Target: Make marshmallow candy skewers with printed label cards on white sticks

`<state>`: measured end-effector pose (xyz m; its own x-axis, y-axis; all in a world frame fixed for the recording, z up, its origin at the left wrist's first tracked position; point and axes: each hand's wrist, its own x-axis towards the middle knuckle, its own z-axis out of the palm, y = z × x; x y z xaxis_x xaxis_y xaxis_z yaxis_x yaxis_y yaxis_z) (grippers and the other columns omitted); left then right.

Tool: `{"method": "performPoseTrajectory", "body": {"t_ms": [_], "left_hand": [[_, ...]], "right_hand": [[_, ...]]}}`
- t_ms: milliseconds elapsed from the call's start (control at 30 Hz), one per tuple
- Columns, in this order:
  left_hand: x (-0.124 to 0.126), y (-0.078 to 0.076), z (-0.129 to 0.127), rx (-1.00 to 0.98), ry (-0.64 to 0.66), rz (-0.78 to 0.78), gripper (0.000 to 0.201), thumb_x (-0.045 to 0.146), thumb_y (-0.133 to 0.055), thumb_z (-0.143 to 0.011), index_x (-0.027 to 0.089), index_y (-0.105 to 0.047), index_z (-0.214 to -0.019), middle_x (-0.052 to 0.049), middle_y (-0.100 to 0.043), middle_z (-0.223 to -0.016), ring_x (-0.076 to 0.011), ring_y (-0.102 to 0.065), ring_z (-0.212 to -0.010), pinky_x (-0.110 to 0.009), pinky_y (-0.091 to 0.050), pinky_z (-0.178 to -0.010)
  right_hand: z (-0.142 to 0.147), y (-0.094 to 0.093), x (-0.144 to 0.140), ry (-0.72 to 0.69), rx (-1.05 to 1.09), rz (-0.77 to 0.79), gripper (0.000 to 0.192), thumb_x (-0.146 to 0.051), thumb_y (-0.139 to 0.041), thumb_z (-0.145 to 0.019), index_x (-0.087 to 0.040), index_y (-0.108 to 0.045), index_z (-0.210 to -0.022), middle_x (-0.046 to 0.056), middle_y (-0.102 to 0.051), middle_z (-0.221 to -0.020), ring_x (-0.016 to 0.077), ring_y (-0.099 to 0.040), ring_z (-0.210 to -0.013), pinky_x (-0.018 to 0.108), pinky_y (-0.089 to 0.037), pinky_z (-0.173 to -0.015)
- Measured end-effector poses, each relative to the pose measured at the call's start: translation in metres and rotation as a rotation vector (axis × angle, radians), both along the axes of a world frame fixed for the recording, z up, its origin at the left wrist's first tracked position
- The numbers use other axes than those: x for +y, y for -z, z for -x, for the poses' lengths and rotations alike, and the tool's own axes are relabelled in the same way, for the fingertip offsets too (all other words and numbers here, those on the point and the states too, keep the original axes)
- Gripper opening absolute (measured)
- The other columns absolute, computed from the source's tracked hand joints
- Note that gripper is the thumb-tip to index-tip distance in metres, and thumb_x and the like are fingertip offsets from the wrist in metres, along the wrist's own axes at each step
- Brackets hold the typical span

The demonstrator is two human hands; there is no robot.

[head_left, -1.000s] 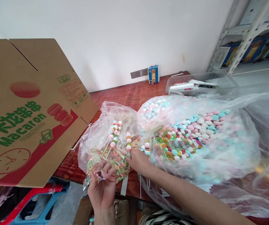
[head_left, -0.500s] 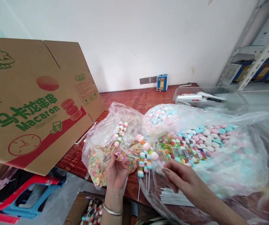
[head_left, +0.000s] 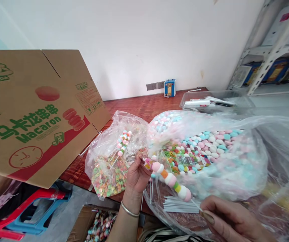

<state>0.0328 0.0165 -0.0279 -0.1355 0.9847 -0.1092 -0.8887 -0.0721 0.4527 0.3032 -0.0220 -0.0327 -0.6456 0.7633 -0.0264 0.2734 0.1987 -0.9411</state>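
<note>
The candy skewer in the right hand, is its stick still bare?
No: the candy skewer already carries pink, orange, white and green pieces, and the right hand pinches its stick end.

The room is bright, with soft, even light that makes almost no dark shadows. The white wall [head_left: 134, 43] looks clean and a little grey near the top left corner. The big clear bag [head_left: 235, 158] shines with white glare, so the sweets inside look milky and pale. The far right side is fuzzy, and the metal shelf [head_left: 267, 50] there looks bent and leaning. The right hand [head_left: 231, 223] at the bottom is a bit blurry. The cardboard box [head_left: 33, 114] is sharp, and its green letters are easy to read. Under the table's near edge it is darker.
</note>
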Motion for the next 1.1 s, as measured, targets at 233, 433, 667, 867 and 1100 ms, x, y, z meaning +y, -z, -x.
{"method": "performPoseTrajectory", "body": {"t_ms": [233,433,667,867,1100], "left_hand": [[0.0,-0.005,-0.007,0.15,0.026,-0.022,0.022,0.02,-0.082,-0.066,0.016,-0.062,-0.072,0.002,-0.062,-0.071,-0.0099,-0.06,-0.067,-0.022,-0.05,-0.068],[0.002,-0.003,-0.006,0.323,0.041,-0.029,0.018,0.023,-0.078,-0.072,0.015,-0.062,-0.073,0.0,-0.06,-0.074,-0.0109,-0.057,-0.069,-0.023,-0.048,-0.067],[0.006,-0.005,-0.017,0.33,0.096,-0.001,0.016,0.022,-0.077,-0.073,0.015,-0.062,-0.076,-0.001,-0.06,-0.074,-0.0129,-0.059,-0.072,-0.024,-0.048,-0.071],[0.009,-0.009,-0.04,0.165,0.091,0.026,0.01,0.017,-0.071,-0.079,0.017,-0.065,-0.086,0.0,-0.064,-0.08,-0.0156,-0.065,-0.081,-0.031,-0.052,-0.079],[0.019,-0.015,-0.064,-0.035,0.004,0.146,0.006,0.019,-0.062,-0.088,0.016,-0.062,-0.084,0.005,-0.053,-0.066,-0.0062,-0.054,-0.06,-0.026,-0.053,-0.075]], "right_hand": [[-0.013,-0.002,-0.002,0.059,-0.059,-0.205,0.024,-0.036,-0.051,-0.092,-0.025,-0.063,-0.076,0.0,-0.062,-0.061,0.0149,-0.056,-0.051,0.022,-0.043,-0.046],[-0.018,-0.005,-0.005,0.064,-0.136,-0.295,0.022,-0.034,-0.049,-0.093,-0.026,-0.061,-0.077,0.001,-0.064,-0.062,0.016,-0.059,-0.053,0.022,-0.045,-0.048],[-0.016,-0.012,-0.007,0.105,-0.158,-0.305,0.024,-0.034,-0.049,-0.092,-0.026,-0.063,-0.075,0.001,-0.064,-0.06,0.0158,-0.059,-0.051,0.022,-0.046,-0.046],[-0.01,-0.009,-0.012,0.212,-0.145,-0.259,0.024,-0.035,-0.052,-0.091,-0.025,-0.063,-0.072,0.0,-0.064,-0.059,0.0157,-0.059,-0.05,0.022,-0.047,-0.045],[-0.002,0.008,-0.02,0.408,-0.157,-0.489,0.013,-0.027,-0.047,-0.095,-0.025,-0.059,-0.098,0.0,-0.07,-0.075,0.0153,-0.067,-0.061,0.021,-0.051,-0.054]]}}
